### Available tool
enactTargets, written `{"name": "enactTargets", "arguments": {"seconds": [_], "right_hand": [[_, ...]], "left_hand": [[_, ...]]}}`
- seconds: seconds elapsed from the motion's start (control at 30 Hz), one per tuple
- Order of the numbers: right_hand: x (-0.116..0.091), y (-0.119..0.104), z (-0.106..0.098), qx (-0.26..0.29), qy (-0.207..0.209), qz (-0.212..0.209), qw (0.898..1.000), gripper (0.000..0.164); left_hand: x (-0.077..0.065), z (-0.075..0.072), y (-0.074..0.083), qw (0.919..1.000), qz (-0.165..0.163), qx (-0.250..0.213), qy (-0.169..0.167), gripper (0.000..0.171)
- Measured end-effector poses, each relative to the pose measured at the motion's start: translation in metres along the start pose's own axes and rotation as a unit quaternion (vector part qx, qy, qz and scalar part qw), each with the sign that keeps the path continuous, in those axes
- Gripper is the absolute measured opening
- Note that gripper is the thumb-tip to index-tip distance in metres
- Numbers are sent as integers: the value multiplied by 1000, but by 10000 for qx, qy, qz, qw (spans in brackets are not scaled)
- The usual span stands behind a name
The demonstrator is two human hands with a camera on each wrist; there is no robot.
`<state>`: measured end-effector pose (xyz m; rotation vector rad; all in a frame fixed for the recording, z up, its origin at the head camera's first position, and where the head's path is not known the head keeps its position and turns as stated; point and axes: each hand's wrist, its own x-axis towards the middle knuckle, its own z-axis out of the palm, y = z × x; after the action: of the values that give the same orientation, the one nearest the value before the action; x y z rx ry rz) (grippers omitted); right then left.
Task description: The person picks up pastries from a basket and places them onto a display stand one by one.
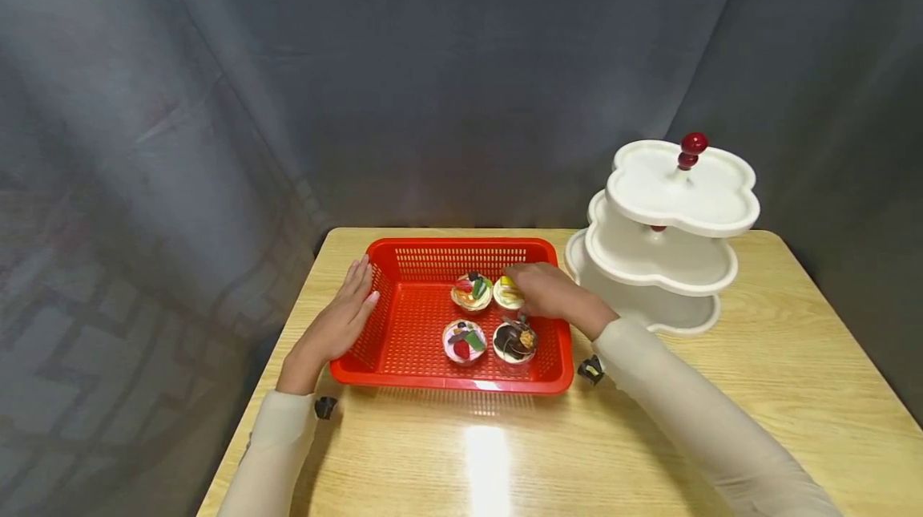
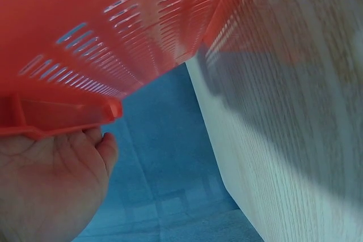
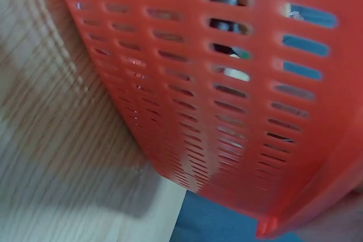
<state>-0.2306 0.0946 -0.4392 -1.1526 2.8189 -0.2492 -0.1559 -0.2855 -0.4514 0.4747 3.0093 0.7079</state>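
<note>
Cupcakes (image 1: 465,342) in red basket (image 1: 414,325)
Left grip (image 1: 339,325): fingers straight, touching basket. Right grip (image 1: 546,290): at yellow-topped cupcake (image 1: 508,295); cannot tell whether pinched.

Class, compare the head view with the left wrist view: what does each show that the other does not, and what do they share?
Only the head view: four cupcakes in the red basket, the right hand at the yellow-topped one, and the white tiered stand.

Only the left wrist view: the palm side of the left hand and the underside of the basket's rim.

Both: the basket, the left hand touching it, the wooden table and the backdrop.
</note>
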Motion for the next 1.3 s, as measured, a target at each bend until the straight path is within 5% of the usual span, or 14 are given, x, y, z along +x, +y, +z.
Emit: {"name": "enactTargets", "arguments": {"seconds": [0.2, 0.6, 1.07, 1.3], "right_hand": [[2, -1, -1, -46, 136, -9, 9999, 49], [-2, -2, -8, 1295, 563, 186, 9898, 61], [-17, -4, -21, 2232, 1799, 548, 9565, 71], [-35, -11, -42, 2321, 2553, 1193, 9310, 75]], "left_hand": [[1, 0, 0, 10000, 17, 2, 31, 64], [0, 0, -1, 10000, -35, -45, 26, 63], [4, -1, -3, 10000, 11, -9, 21, 63], [5, -1, -3, 10000, 9, -63, 8, 63]]}}
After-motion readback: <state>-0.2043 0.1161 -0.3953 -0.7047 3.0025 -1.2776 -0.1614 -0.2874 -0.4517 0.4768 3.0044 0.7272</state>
